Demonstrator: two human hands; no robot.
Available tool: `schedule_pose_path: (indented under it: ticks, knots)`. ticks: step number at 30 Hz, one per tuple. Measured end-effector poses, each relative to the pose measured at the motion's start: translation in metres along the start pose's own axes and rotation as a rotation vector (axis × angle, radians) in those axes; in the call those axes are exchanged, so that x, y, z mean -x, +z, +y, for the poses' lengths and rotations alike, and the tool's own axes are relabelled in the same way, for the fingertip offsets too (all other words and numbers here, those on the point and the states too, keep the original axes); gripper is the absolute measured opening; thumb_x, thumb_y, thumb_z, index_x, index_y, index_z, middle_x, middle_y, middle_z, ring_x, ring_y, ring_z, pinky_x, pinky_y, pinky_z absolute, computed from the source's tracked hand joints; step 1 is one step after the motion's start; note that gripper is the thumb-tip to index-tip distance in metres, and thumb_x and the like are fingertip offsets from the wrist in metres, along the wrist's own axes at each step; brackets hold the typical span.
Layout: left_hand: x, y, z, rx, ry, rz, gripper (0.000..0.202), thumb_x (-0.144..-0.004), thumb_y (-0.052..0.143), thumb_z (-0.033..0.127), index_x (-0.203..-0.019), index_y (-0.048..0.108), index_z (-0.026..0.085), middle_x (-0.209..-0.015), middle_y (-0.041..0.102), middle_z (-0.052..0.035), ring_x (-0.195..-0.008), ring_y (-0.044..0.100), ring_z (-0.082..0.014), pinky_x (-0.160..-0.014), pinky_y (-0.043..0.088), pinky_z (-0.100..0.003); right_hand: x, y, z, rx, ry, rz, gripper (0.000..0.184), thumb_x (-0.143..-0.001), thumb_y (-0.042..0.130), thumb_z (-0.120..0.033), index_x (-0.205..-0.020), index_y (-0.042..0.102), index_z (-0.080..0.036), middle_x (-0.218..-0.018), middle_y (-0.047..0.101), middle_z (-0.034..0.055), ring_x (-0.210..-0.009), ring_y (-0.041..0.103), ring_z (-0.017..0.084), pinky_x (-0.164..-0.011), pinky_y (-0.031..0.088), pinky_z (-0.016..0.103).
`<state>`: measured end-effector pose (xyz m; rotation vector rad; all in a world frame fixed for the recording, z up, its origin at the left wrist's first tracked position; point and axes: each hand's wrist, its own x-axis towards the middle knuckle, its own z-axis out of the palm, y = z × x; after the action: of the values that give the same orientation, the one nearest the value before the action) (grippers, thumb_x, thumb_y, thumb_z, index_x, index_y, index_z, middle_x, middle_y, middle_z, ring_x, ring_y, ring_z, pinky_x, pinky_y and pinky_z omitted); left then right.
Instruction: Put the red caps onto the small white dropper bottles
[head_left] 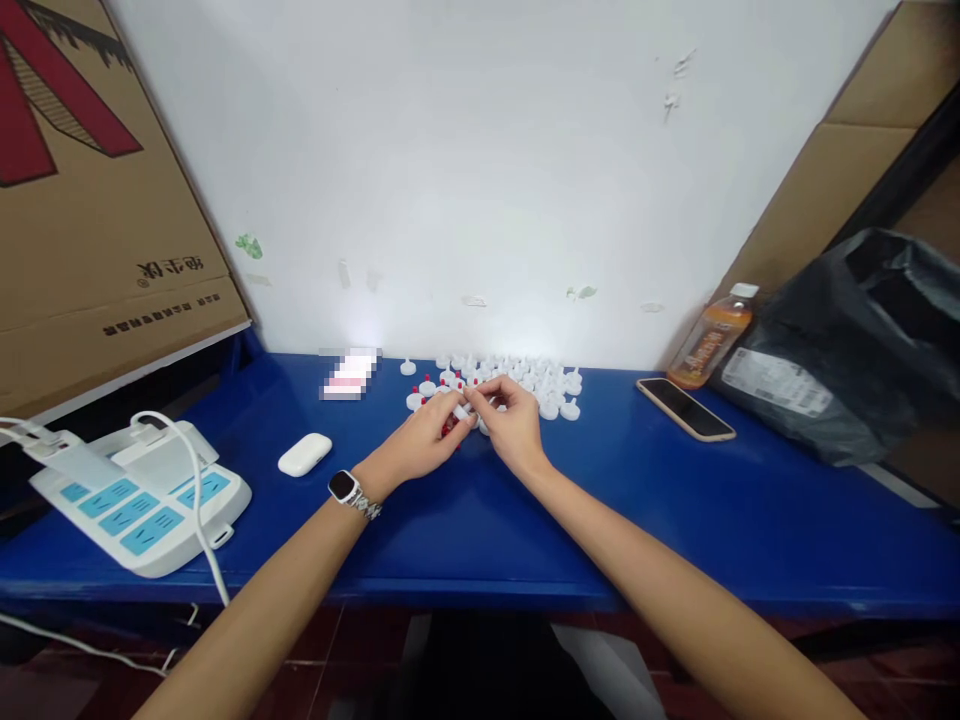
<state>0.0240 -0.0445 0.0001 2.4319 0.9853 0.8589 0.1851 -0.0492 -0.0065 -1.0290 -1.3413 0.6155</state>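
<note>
Bare forearms [645, 560] slant inward over the blue table [480, 540], meeting just in front of the cluster of white pieces [532, 378]. A watch [344, 486] sits on the left wrist, to the near left of that cluster. Beyond it the left hand [420, 440] lies with its back up, thumb and fingers pinching a small white piece [463, 410] at the cluster's near left side. Opposite, the right hand [515, 430] curls in front of the cluster, thumb and fingertips drawn together beside that piece; whether they grip it or something else I cannot tell.

The step in hand seems to be close fingertip work on this one piece, the left hand probably steadying it. The next move likely calls for a firm left pinch and small right-hand motions that leave the neighbours standing.

Red-tipped pieces [427, 386] stand at the cluster's left side. Behind the cluster rises a white wall [465, 180].
</note>
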Motion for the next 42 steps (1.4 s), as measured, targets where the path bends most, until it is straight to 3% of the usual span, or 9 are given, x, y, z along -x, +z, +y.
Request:
schedule_pose_path:
  ticks: [5,15,22,25,30,33,36,39,42]
  knots:
    - [0.0,0.001,-0.003,-0.008,0.004,0.037,0.031,-0.102,0.041,0.041,-0.118,0.056,0.02,-0.108,0.065,-0.0097,-0.095,0.062,-0.0233,-0.089,0.049,-0.039,-0.004,-0.002,0.003,0.016,-0.04,0.087,0.025,-0.083,0.069,-0.045,-0.077,0.066,-0.02,-0.075,0.068,0.0018,-0.069,0.059,0.016,-0.068,0.049,0.029]
    - [0.003,-0.001,0.0,-0.063,-0.02,0.041,0.037,-0.105,0.031,0.042,-0.13,0.047,0.019,-0.125,0.06,-0.0153,-0.117,0.059,-0.0265,-0.104,0.046,-0.045,0.002,0.002,0.007,-0.009,-0.071,0.006,0.03,-0.089,0.062,-0.048,-0.078,0.067,-0.021,-0.082,0.069,0.0032,-0.077,0.062,0.017,-0.072,0.049,0.029]
    - [0.003,0.003,-0.006,-0.029,0.001,0.113,0.058,-0.104,0.034,0.044,-0.154,0.023,0.017,-0.157,0.037,-0.0191,-0.147,0.037,-0.0287,-0.121,0.033,-0.047,0.001,0.003,0.005,-0.085,-0.066,-0.059,0.028,-0.09,0.059,-0.046,-0.077,0.061,-0.022,-0.082,0.065,0.0026,-0.079,0.061,0.017,-0.072,0.049,0.029]
    - [0.003,0.003,-0.006,-0.013,0.007,0.085,0.062,-0.103,0.037,0.046,-0.157,0.02,0.02,-0.151,0.045,-0.0179,-0.141,0.045,-0.0298,-0.117,0.036,-0.047,-0.002,0.001,0.003,-0.142,-0.048,-0.121,0.023,-0.085,0.064,-0.043,-0.081,0.058,-0.022,-0.079,0.063,0.0005,-0.072,0.059,0.015,-0.069,0.048,0.028]
    - [0.003,-0.007,-0.011,-0.008,0.0,0.088,0.074,-0.095,0.055,0.051,-0.156,0.024,0.024,-0.123,0.061,-0.0111,-0.102,0.063,-0.0235,-0.094,0.051,-0.04,-0.01,-0.017,0.0,-0.053,-0.082,-0.257,0.013,-0.08,0.065,-0.027,-0.082,0.053,-0.021,-0.065,0.054,-0.0052,-0.06,0.05,0.012,-0.06,0.041,0.025]
    - [0.002,-0.017,-0.021,-0.01,-0.04,0.196,0.064,-0.096,0.054,0.051,-0.15,0.034,0.023,-0.112,0.062,-0.0079,-0.089,0.06,-0.0189,-0.084,0.051,-0.035,-0.012,-0.033,-0.001,0.115,-0.071,-0.477,0.009,-0.077,0.062,-0.018,-0.082,0.055,-0.021,-0.062,0.053,-0.0062,-0.057,0.048,0.01,-0.059,0.039,0.025]
    - [0.001,-0.025,-0.033,-0.048,-0.087,0.269,0.043,-0.099,0.049,0.046,-0.134,0.049,0.021,-0.105,0.062,-0.0064,-0.088,0.058,-0.0183,-0.082,0.05,-0.034,-0.014,-0.043,0.0,0.28,-0.058,-0.677,0.009,-0.075,0.059,-0.013,-0.081,0.057,-0.02,-0.068,0.059,-0.0038,-0.061,0.055,0.011,-0.061,0.041,0.024]
    - [0.002,-0.028,-0.044,-0.15,-0.118,0.299,0.029,-0.099,0.049,0.041,-0.117,0.059,0.021,-0.102,0.061,-0.0059,-0.092,0.058,-0.0196,-0.083,0.049,-0.034,-0.016,-0.045,0.003,0.435,-0.093,-0.688,0.011,-0.076,0.058,-0.01,-0.082,0.059,-0.02,-0.073,0.065,-0.0017,-0.067,0.061,0.012,-0.063,0.042,0.024]
    - [0.003,-0.028,-0.05,-0.234,-0.173,0.318,0.026,-0.096,0.053,0.038,-0.114,0.06,0.021,-0.098,0.059,-0.005,-0.09,0.058,-0.0199,-0.082,0.048,-0.035,-0.019,-0.045,0.005,0.604,-0.099,-0.603,0.011,-0.08,0.059,-0.012,-0.085,0.059,-0.021,-0.077,0.07,-0.0013,-0.067,0.061,0.013,-0.062,0.039,0.024]
